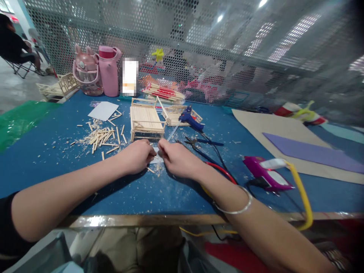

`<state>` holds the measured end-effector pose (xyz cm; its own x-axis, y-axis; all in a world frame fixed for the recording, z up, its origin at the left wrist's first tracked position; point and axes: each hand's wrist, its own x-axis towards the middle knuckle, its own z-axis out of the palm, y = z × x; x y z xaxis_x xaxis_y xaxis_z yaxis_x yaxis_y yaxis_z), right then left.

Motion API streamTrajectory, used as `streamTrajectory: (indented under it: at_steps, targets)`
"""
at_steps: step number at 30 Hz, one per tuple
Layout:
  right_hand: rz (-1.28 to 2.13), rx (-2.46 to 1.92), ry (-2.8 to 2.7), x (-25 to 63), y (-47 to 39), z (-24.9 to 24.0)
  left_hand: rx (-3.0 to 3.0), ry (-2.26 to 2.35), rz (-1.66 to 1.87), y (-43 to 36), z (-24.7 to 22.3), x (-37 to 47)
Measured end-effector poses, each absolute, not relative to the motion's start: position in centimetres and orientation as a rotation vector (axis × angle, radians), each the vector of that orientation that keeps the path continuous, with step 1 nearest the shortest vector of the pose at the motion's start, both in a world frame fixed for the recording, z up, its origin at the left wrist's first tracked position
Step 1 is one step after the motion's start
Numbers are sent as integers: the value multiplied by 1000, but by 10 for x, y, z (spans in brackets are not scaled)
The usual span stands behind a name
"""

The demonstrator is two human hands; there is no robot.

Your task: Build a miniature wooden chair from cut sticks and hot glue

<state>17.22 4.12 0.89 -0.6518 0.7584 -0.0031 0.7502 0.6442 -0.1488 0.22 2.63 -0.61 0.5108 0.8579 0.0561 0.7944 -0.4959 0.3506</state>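
At the far left a sheet of crinkled green plastic film (17,121) lies over the edge of the blue felt-covered counter (57,167), and behind it stands a pale open frame of wooden sticks (61,88) beside a clear pink bunny-eared water bottle (87,74) and a taller opaque pink flask (109,72). Nearer, a loose heap of short, thin wooden sticks (99,137) is scattered among pale chips and sawdust, most of the sticks lying with their long axes running away from the person. The left hand (138,156) rests knuckles-up on the counter, forearm flat and angled inward, its fingers curled together and pinching one thin wooden stick (150,145), whose long axis runs roughly left to right toward the other hand; only a short part shows, just over a small pale paper scrap (157,159). Directly behind stands a small bench-like model of glued wooden sticks (146,120), slatted and boxy. The right hand (178,158), wrist circled by a thin silver bangle (237,208), meets the left, fingertips pressed together at the same stick's end. Further right lie a blue glue gun (190,118), dark-handled pliers (196,143), a glossy magenta glue gun (265,172) with a yellow cord (301,193), and a purple foam sheet (309,151) on tan cardboard (256,125).
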Motion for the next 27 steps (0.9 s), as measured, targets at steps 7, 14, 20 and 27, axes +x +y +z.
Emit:
streamTrajectory:
  at_steps: [7, 14, 20, 27]
  targets:
    - [232, -1298, -2802, 175, 42, 10, 2446, 1384, 344, 26, -7, 2]
    - [225, -1320, -2812, 176, 41, 12, 2436, 1368, 359, 26, -7, 2]
    - [153, -1361, -2822, 177, 38, 17, 2451, 1370, 364, 23, -3, 4]
    - [70, -1436, -2804, 177, 35, 20, 2456, 1386, 365, 22, 0, 6]
